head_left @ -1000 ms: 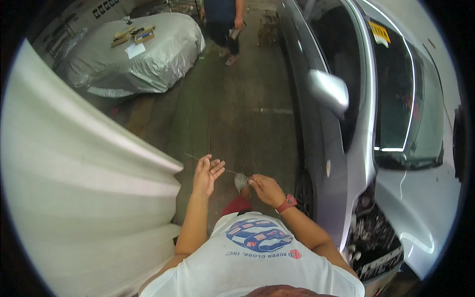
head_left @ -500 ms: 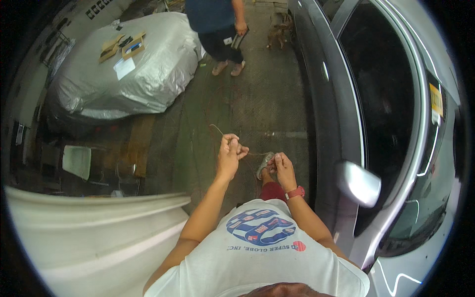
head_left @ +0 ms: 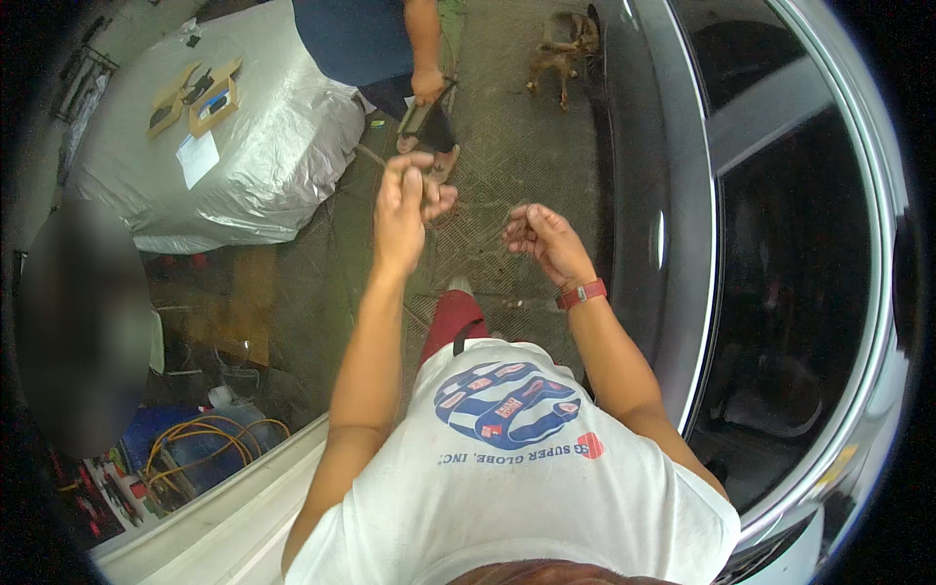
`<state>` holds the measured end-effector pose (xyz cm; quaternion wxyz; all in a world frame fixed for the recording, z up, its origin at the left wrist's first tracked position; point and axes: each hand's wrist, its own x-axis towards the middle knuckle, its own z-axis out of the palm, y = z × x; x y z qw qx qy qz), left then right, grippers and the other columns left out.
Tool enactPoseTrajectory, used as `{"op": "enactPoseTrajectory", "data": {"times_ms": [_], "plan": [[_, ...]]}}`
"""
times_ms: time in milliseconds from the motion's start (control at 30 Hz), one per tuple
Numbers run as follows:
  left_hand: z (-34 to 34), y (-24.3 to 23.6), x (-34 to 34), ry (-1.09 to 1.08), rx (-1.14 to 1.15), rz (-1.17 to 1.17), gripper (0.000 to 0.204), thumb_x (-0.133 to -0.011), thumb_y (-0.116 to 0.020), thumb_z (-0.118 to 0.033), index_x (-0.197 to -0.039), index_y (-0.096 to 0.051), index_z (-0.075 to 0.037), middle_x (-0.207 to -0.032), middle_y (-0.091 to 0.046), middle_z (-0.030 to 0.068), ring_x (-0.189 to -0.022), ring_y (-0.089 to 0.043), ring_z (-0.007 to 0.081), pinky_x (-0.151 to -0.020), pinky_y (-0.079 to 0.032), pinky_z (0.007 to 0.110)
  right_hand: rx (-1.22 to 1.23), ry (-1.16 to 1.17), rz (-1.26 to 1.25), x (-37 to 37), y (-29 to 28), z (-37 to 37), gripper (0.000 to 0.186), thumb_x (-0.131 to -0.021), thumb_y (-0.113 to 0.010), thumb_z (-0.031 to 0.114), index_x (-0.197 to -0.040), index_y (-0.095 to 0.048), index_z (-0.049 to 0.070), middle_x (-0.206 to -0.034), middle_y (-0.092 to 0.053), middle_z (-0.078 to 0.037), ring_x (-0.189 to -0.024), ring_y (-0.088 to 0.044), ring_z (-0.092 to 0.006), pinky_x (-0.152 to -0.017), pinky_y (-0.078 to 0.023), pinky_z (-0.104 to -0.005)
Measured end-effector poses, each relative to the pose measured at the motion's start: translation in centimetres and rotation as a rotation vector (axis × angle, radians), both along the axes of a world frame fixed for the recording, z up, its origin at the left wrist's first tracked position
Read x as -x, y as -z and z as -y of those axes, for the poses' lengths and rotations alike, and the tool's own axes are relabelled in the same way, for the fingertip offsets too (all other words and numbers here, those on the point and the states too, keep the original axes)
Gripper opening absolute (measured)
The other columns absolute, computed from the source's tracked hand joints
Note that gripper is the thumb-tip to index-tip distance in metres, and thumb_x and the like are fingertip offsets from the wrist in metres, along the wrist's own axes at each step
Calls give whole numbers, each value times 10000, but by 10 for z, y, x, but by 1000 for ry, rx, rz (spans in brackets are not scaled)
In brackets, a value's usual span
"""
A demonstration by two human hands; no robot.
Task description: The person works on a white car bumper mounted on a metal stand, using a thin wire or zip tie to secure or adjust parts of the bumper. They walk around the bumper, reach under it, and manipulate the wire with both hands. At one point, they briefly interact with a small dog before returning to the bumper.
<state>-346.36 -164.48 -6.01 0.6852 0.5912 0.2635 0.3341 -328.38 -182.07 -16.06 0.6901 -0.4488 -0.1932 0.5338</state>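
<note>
A thin wire (head_left: 385, 164) is pinched between the closed fingers of the left hand (head_left: 405, 200), raised over the floor; its far end is too fine to follow. The right hand (head_left: 541, 234) is curled half shut beside it, and whether anything is held there cannot be told. Below lies a patterned concrete floor (head_left: 546, 146). One silver car (head_left: 682, 244) is seen on the right, one covered car (head_left: 253, 156) on the left, one dog (head_left: 561, 54) and one other person (head_left: 390, 49) ahead.
</note>
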Motion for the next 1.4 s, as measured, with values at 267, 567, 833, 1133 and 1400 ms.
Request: {"op": "enactPoseTrajectory", "data": {"times_ms": [267,567,833,1133,1400], "plan": [[-190,-1,-215,128,117,158,321,-1145,-433,-351,-1302,-533,-89,-859,-580,-6,-920,-719,158,-857,-618,325,-227,70,-285,-180,-11,-163,292,-1132,-453,351,-1223,-573,100,-1093,-694,-141,-1167,-690,-388,-949,-599,-498],[-352,15,-459,298,210,77,278,-1135,-466,-324,-1296,-522,-104,-870,-589,14,-917,-716,190,-872,-631,401,-2,318,6,-381,-27,-280,317,-1048,-634,152,-1325,-547,24,-1056,-668,-108,-1012,-724,-250,-798,-642,-371],[-495,52,-656,213,345,107,347,-1126,-488,-329,-1391,-477,-105,-1124,-669,105,-1120,-680,259,-1016,-567,439,135,358,87,-577,3,-441,388,-1027,-634,82,-1404,-580,12,-1003,-649,-32,-890,-691,-149,-757,-633,-307],[-647,66,-806,174,505,73,381,-1122,-487,-358,-1425,-452,-130,-1377,-615,215,-1268,-629,342,-1075,-526,480,110,88,183,-774,-12,-652,380,-1031,-632,92,-1402,-602,18,-983,-699,-53,-854,-683,-131,-752,-606,-294],[-817,99,-940,207,542,-11,494,-1087,-580,-322,-1502,-336,-211,-1377,-615,211,-1198,-662,300,-965,-580,416,148,95,248,-912,34,-841,409,-1023,-648,88,-1418,-594,0,-936,-710,-34,-775,-662,-103,-694,-555,-258]]}}
